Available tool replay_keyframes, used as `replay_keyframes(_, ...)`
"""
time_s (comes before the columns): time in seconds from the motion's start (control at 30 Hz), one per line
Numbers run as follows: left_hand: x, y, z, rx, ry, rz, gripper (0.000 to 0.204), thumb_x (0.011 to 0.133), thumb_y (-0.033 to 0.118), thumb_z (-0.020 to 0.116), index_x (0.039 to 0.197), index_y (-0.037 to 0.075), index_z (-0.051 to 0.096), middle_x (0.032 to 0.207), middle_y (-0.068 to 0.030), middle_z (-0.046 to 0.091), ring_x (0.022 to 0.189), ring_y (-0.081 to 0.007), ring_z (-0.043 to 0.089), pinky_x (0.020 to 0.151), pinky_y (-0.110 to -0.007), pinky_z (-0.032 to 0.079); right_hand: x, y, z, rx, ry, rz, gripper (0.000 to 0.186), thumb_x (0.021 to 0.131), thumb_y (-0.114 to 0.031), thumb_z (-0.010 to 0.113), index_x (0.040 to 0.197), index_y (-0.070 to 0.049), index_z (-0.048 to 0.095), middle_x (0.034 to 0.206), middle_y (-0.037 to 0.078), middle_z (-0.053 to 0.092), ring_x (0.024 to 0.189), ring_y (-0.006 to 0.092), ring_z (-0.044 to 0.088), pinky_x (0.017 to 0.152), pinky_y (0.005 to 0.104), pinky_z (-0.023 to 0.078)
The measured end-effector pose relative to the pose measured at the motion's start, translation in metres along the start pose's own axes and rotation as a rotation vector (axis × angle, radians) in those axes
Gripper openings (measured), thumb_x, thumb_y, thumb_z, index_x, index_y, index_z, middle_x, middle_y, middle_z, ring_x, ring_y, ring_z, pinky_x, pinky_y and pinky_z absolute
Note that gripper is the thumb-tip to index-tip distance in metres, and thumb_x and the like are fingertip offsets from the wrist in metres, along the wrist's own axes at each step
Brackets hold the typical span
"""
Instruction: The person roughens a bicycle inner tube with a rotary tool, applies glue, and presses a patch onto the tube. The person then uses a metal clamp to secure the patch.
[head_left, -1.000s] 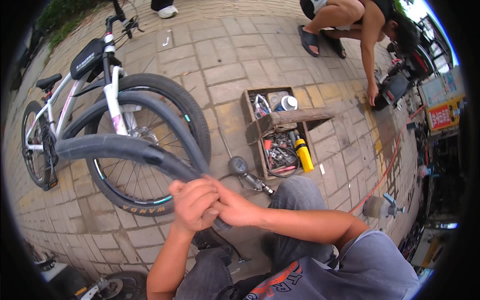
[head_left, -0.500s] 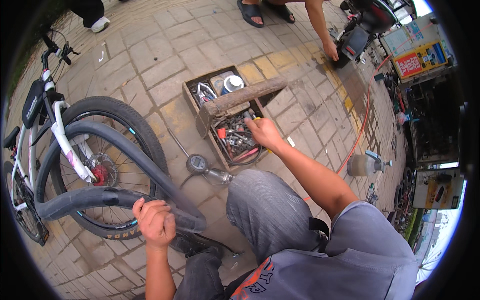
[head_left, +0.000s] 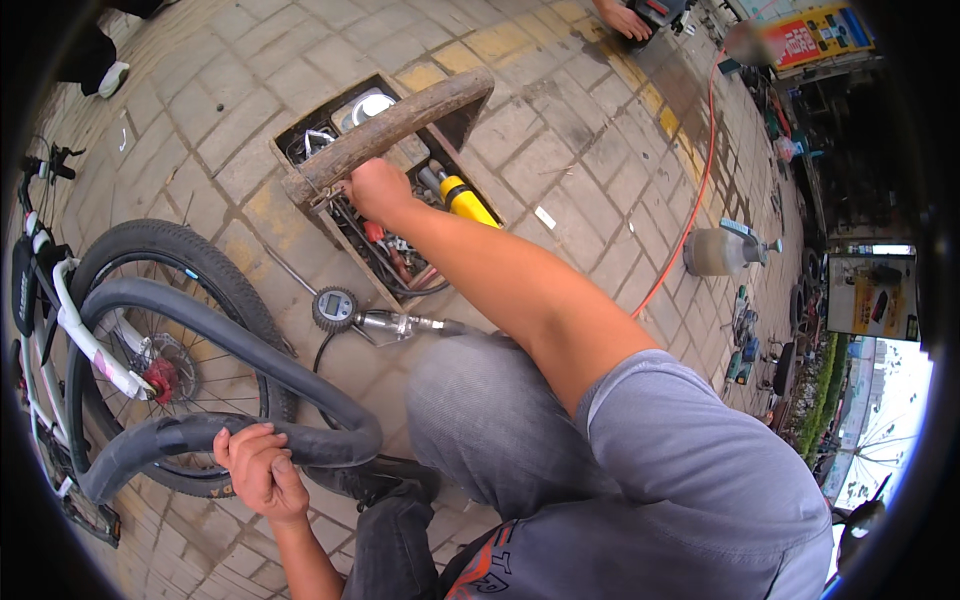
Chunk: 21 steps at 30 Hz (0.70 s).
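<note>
My left hand (head_left: 262,468) is closed round a partly inflated black bicycle inner tube (head_left: 225,330), which loops in front of the bicycle wheel (head_left: 215,255). My right hand (head_left: 378,190) reaches into an open wooden toolbox (head_left: 375,280), just under its thick round handle (head_left: 410,122). The fingertips of that hand are hidden among the tools, so I cannot see whether they grip anything. Beside the wrist lie a yellow cylindrical tool (head_left: 468,203), a red-ended tool (head_left: 374,231) and a jumble of small metal parts. A white-topped can (head_left: 372,108) stands in the far compartment.
An inflator with a round digital gauge (head_left: 334,308) lies on the paving near my knee. The white bicycle (head_left: 100,350) stands at left. To the right are an orange hose (head_left: 708,150) and a cloudy plastic sprayer (head_left: 715,252). Another person's hand (head_left: 622,18) shows at the top.
My right hand has moved from the box's near right side to its left part beneath the handle, uncovering the yellow tool. The left hand still holds the tube. The whole view has shifted.
</note>
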<state>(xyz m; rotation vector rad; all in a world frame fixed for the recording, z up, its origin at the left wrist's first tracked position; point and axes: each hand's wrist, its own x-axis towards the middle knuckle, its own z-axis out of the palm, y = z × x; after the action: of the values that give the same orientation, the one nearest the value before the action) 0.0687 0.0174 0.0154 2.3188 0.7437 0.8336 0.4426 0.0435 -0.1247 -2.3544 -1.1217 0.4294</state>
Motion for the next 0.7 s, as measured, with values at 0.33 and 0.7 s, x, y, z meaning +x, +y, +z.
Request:
replay_keyframes(0.33, -0.002, -0.001, -0.008, -0.144, -0.003, -0.116, 0.029, 0.09, 0.023, 0.055, 0.069, 0.004, 0.054, 0.073, -0.0092, 0.063, 0.083, -0.0272, 0.063, 0.108, -0.047, 0.029, 0.013, -0.023, 0.022, 0.167, -0.003, 0.014, 0.024, 0.08, -0.017, 0.062, 0.097, -0.004, 0.072, 0.099, 0.024, 0.069, 0.096, 0.0416, 0.066, 0.083, 0.0482, 0.054)
replay_keyframes(0.7, 0.017, 0.002, -0.008, -0.252, -0.024, -0.113, 0.011, 0.08, 0.015, 0.064, 0.079, 0.005, 0.062, 0.077, -0.0067, 0.067, 0.087, -0.0259, 0.066, 0.106, -0.044, 0.03, -0.028, -0.011, -0.068, 0.251, -0.089, -0.125, 0.019, 0.08, -0.015, 0.06, 0.084, 0.001, 0.07, 0.084, 0.023, 0.068, 0.079, 0.0383, 0.067, 0.073, 0.0443, 0.052)
